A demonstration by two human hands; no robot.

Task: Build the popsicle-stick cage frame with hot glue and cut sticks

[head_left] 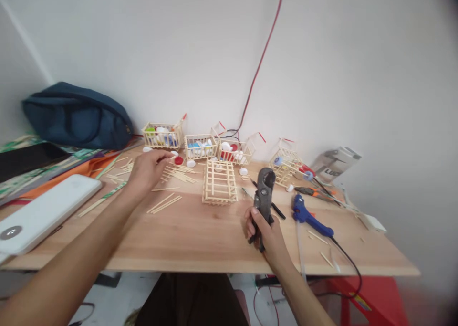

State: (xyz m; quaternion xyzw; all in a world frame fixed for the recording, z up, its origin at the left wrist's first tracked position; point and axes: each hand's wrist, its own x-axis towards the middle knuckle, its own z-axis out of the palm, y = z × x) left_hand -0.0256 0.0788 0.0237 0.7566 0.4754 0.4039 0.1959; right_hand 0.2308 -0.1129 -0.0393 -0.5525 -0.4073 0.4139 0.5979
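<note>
My right hand is wrapped round the handles of grey-and-black cutting pliers, whose head points up over the table. My left hand reaches to the back, fingers pinched together beside a red bottle cap and a pile of thin wooden sticks. What lies between those fingertips, if anything, is too small to make out. Between my hands rests a small slatted stick frame. A few cut sticks lie in front of the pile.
Along the wall stand stick baskets holding caps, one a basket at left. A blue glue gun with its cord, orange-handled pliers and a box occupy the right. At left are a blue bag, a white power bank and a dark phone.
</note>
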